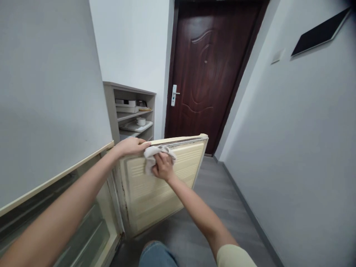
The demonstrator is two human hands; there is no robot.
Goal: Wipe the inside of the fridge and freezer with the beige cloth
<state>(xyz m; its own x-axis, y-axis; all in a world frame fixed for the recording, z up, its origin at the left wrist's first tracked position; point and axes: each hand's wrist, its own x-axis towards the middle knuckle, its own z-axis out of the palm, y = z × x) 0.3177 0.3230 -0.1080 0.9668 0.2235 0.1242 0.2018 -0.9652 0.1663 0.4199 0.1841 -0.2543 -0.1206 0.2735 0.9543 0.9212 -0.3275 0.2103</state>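
Note:
A cream-coloured fridge door [158, 189] stands swung open in front of me, its ribbed inner panel facing me. My left hand [132, 145] rests on the door's top edge, fingers curled over it. My right hand [163, 167] is closed on a crumpled pale cloth [152, 155] and presses it against the upper part of the inner panel, just below the top edge. The two hands are close together near the door's upper left corner.
The open fridge compartment [83, 230] lies at lower left. A grey shelf unit [133, 111] with boxes and dishes stands behind the door. A dark brown entrance door [208, 74] closes the narrow hallway, with grey floor [222, 196] and a wall on the right.

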